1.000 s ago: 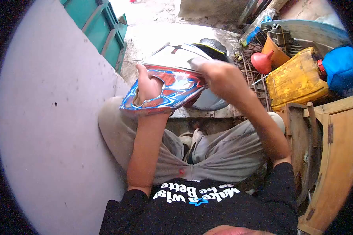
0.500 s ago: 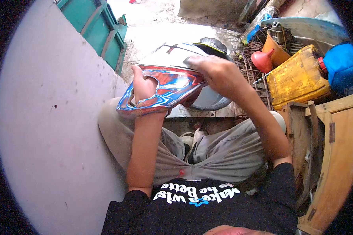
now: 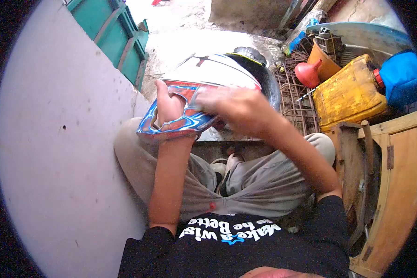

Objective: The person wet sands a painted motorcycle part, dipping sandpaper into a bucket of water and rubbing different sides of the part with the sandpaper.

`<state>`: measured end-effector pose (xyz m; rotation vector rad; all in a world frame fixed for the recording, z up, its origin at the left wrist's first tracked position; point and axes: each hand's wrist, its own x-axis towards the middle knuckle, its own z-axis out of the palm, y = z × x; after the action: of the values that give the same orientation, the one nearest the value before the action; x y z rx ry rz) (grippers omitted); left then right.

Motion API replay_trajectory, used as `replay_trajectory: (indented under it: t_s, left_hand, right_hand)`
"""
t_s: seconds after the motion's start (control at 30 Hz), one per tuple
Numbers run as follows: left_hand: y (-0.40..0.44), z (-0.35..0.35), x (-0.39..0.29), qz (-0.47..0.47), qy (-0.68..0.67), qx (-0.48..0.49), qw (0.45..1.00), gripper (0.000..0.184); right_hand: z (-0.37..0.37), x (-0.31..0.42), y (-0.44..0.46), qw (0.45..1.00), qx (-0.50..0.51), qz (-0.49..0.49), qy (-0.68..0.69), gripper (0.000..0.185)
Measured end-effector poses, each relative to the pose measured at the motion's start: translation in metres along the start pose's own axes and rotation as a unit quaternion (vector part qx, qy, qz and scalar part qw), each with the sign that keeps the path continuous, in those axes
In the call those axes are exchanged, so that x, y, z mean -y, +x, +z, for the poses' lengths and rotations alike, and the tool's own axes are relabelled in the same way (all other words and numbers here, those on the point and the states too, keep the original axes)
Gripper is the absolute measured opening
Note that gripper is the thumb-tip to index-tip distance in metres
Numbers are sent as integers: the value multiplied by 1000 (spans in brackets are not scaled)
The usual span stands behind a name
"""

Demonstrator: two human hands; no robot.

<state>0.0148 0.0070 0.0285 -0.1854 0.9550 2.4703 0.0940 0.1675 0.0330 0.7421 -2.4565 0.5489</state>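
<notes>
A glossy shell with a white top and a red and blue swirl-patterned side [image 3: 199, 121] is held above my knees; it looks like a vehicle body panel. My left hand [image 3: 170, 105] supports it from below, showing through an opening in the patterned side, thumb upright along its left end. Across the patterned side lies my right hand [image 3: 236, 109], its fingers smeared by motion against the surface. Whether anything is under those fingers I cannot tell. Behind the shell stands a round basin [image 3: 274, 90], partly hidden, with a black, yellow-edged piece [image 3: 249, 56] by it.
On the right are a yellow jerrycan [image 3: 347, 95], a red funnel [image 3: 308, 73], a blue container [image 3: 403, 78] and rusty metal mesh [image 3: 294, 99]. Wooden furniture [image 3: 398, 162] stands at my right knee. A pale wall [image 3: 69, 162] runs close on the left, near a green metal gate [image 3: 111, 37].
My right hand has moved left and down, from the shell's right upper edge onto the patterned side near the opening. My left hand keeps its hold.
</notes>
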Motion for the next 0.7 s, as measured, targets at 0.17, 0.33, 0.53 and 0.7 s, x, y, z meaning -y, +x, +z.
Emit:
replay_trajectory:
  t_s: [0.17,0.33,0.53,0.7]
  left_hand:
    - [0,-6,4,1,4,37,999,84]
    - [-2,-2,2,2,0,33,999,83]
    - [0,1,-1,-36,-55,22,998,82]
    - [1,-8,4,19,48,48,998,82]
  right_hand:
    - [-10,-19,5,991,60,118,-30,30]
    - [-12,-18,7,989,77,121,-36,30]
    - [-2,7,3,1000,-5,2,27,30]
    - [-17,-40,4,974,78,189,-96,29]
